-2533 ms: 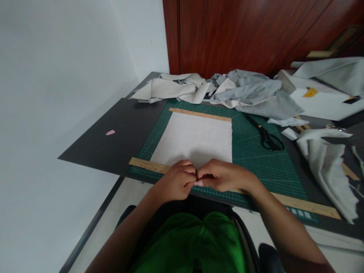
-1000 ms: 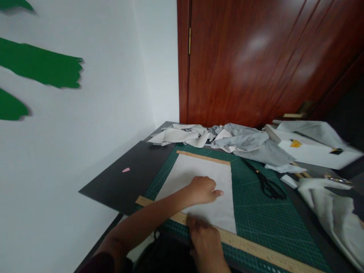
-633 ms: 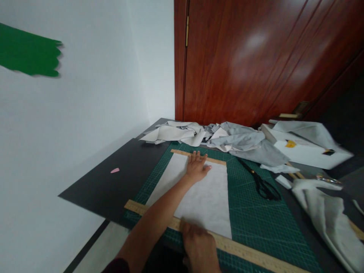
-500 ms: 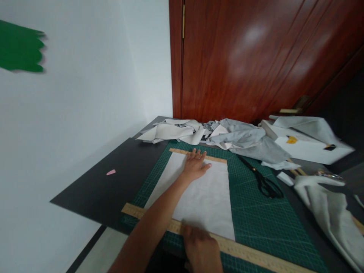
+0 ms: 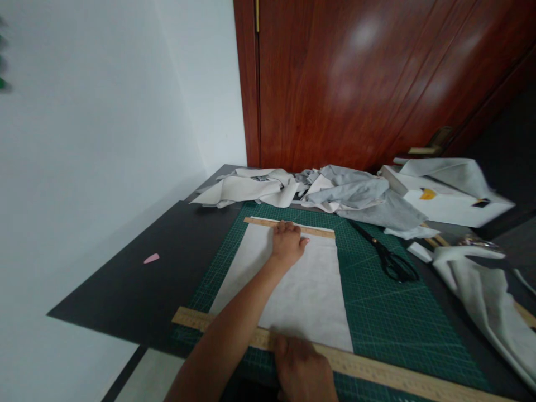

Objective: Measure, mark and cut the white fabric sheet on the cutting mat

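Note:
A white cloth lies flat on a green cutting mat. My left hand reaches over the cloth to its far end, fingers bent down onto a short wooden ruler, thumb out to the side. A thin strip of cloth shows beyond that ruler. At the near edge, my right hand is closed at a long wooden ruler that crosses the cloth's near end. Its thumb side touches the ruler; most of its fingertips are hidden.
Black scissors rest on the mat at right. Crumpled grey and white fabric lies along the back, beside a white box. More grey fabric is at far right. A pink piece lies on the black tabletop.
My left hand's fingers have gone from spread to bent over the short ruler. A strip of cloth now shows beyond that ruler. The camera view has shifted slightly; my right hand stays at the long ruler.

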`<state>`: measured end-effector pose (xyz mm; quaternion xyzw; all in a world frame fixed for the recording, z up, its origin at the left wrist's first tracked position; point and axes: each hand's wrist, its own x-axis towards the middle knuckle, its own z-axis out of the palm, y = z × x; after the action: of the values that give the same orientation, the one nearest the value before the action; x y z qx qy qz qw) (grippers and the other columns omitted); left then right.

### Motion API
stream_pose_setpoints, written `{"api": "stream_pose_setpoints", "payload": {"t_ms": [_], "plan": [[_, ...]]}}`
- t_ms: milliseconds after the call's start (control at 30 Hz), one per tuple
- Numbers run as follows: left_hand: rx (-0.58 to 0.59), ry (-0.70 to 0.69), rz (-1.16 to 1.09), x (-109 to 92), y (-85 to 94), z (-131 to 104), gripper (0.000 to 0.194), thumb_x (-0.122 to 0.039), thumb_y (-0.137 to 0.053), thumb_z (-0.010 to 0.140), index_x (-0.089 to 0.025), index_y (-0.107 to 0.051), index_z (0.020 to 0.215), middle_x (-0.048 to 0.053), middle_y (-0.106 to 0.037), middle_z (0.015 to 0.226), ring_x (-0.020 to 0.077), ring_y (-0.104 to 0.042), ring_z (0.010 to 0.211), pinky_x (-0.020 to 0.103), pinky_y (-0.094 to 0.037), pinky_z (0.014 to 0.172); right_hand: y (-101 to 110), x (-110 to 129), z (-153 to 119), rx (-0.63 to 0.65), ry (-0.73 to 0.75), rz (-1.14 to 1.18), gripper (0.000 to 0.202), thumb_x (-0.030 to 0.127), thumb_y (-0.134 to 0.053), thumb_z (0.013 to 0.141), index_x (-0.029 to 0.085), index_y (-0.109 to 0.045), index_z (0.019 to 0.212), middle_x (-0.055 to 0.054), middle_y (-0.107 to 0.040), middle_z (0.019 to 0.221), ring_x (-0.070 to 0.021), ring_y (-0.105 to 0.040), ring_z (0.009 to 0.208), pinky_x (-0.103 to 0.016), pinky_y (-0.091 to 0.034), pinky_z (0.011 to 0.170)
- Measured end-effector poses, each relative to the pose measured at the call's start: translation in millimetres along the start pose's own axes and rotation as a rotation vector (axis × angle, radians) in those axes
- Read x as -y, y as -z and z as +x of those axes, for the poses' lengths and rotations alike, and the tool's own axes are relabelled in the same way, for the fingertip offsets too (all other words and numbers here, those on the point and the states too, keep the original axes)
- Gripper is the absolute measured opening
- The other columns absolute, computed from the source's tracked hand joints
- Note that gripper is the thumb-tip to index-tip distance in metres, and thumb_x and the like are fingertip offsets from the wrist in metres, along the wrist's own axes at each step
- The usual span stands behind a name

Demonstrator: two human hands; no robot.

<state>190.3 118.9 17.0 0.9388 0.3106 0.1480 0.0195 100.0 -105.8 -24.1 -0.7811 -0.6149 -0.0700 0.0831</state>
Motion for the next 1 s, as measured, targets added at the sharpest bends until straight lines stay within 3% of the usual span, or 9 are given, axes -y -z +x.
{"api": "stream_pose_setpoints", "payload": {"t_ms": [133,267,433,600,900,1000], "plan": [[-0.001,0.021,0.012,-10,6.0,-6,0.044,-0.051,-0.062,0.098,-0.013,-0.071,0.117,0.018,-0.066,0.124,0.0373,-0.051,0.126,0.050,-0.042,0.104,-3,-1,-1,0.003,0.002,0.002,0.018,0.013,-0.072,0.082,0.025,-0.066,0.094,-0.004,-0.072,0.075,-0.0231,-0.069,0.062,-0.028,-0.047,0.049],[0.059,0.047,0.014,-19,11.0,-11,0.049,-0.051,-0.062,0.097,-0.009,-0.070,0.121,0.022,-0.064,0.127,0.0388,-0.053,0.125,0.049,-0.045,0.099,-7,-2,-2,-0.024,0.005,-0.017,0.017,0.012,-0.068,0.086,0.026,-0.066,0.095,-0.004,-0.071,0.073,-0.0226,-0.068,0.062,-0.027,-0.046,0.048],[0.154,0.006,0.010,-19,2.2,-14,0.076,-0.061,-0.054,0.099,-0.007,-0.048,0.152,0.027,-0.046,0.156,0.0473,-0.033,0.149,0.058,-0.030,0.117,-6,-1,-3,-0.032,-0.006,-0.028,0.017,0.009,-0.064,0.088,0.026,-0.064,0.092,-0.003,-0.069,0.072,-0.0215,-0.067,0.061,-0.027,-0.044,0.048],[0.196,0.011,-0.045,-9,-7.8,-11,0.083,-0.068,-0.039,0.101,-0.013,-0.033,0.163,0.022,-0.027,0.169,0.0446,-0.016,0.158,0.062,-0.013,0.125,3,-1,-1,-0.010,-0.008,-0.007,0.017,0.007,-0.065,0.088,0.024,-0.063,0.092,-0.004,-0.070,0.075,-0.0206,-0.069,0.064,-0.025,-0.045,0.048],[0.140,0.011,-0.016,-4,-7.5,-7,0.092,-0.082,-0.034,0.096,-0.017,-0.038,0.162,0.017,-0.027,0.171,0.0487,-0.013,0.158,0.064,-0.015,0.125,7,5,1,-0.003,-0.041,-0.038,0.022,0.001,-0.065,0.084,0.022,-0.062,0.089,-0.003,-0.072,0.074,-0.0214,-0.072,0.064,-0.025,-0.049,0.048],[0.124,-0.103,-0.021,-8,-3.3,-8,0.090,-0.080,-0.034,0.097,-0.018,-0.040,0.161,0.017,-0.026,0.171,0.0450,-0.014,0.159,0.062,-0.014,0.126,8,6,2,0.042,-0.057,-0.034,0.023,0.000,-0.065,0.083,0.022,-0.063,0.090,-0.004,-0.073,0.076,-0.0229,-0.073,0.065,-0.026,-0.050,0.047]]}}
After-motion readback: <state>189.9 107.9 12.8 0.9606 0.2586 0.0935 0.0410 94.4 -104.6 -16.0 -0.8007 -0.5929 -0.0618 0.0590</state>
